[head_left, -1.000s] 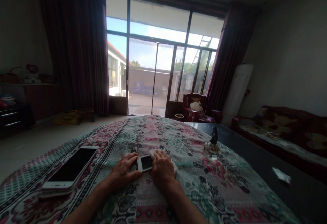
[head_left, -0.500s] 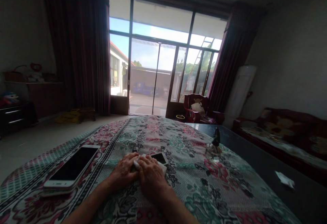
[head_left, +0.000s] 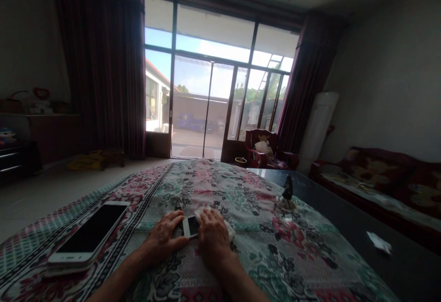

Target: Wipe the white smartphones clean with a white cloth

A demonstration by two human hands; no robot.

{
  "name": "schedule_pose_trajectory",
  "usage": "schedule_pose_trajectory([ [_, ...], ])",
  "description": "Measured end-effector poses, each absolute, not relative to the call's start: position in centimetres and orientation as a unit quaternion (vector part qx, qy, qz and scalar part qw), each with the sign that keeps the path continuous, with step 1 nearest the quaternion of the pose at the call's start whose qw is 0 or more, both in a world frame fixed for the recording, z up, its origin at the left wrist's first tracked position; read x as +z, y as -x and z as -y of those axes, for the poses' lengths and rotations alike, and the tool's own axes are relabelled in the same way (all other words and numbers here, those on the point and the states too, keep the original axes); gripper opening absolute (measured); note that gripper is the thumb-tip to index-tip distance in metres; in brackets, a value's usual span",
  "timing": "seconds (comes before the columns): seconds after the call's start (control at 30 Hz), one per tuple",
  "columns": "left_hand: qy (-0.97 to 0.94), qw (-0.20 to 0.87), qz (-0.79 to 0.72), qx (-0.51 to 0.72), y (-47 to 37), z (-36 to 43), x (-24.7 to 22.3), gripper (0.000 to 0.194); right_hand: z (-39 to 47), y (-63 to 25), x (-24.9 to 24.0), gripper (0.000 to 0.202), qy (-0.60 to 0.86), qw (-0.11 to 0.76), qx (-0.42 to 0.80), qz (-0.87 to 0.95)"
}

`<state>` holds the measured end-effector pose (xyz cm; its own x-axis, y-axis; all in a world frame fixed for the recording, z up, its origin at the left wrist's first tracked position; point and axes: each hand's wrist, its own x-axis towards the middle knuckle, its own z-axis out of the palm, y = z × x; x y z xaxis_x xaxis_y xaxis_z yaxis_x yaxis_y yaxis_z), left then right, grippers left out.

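The left hand (head_left: pixel 167 233) rests on a cloth-covered counter (head_left: pixel 206 185), its fingers spread around the near end of a small phone (head_left: pixel 191 227). The right hand (head_left: pixel 214 237) holds a white wad (head_left: pixel 229 231) over the phone's other end. Left of both hands lies 1 larger phone (head_left: pixel 91 231), screen dark. To the right stands a clear object with a black top (head_left: pixel 288 188); beyond, white paper (head_left: pixel 379 242) lies on a dark 2nd counter (head_left: pixel 344 217).
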<state>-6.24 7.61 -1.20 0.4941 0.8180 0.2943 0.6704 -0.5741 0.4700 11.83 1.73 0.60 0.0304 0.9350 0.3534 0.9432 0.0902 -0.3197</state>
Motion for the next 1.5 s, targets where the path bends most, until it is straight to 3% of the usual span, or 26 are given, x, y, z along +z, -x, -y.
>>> schedule_pose_trajectory([
  [0.17,-0.851,0.138,-0.436,0.26,6.3,-7.8,-1.6,0.056,-1.0,-10.0,-0.4,0.039,0.629,0.273,0.0,0.728],
  [0.5,-0.858,0.146,-0.432,0.238,6.4,-7.5,-0.9,0.057,-2.4,-14.8,0.9,0.041,0.714,0.255,-0.012,0.652],
  [0.77,-0.851,0.146,-0.443,0.242,6.1,-6.9,-0.4,0.053,-2.2,-15.4,1.3,0.039,0.659,0.328,0.009,0.677],
  [1.07,-0.846,0.142,-0.457,0.234,6.1,-7.0,-0.8,0.07,-2.6,-16.1,1.0,0.031,0.654,0.393,0.023,0.647],
  [1.5,-0.842,0.148,-0.458,0.243,5.9,-7.2,-1.0,0.061,-2.9,-19.1,2.7,0.029,0.552,0.312,0.072,0.77],
])
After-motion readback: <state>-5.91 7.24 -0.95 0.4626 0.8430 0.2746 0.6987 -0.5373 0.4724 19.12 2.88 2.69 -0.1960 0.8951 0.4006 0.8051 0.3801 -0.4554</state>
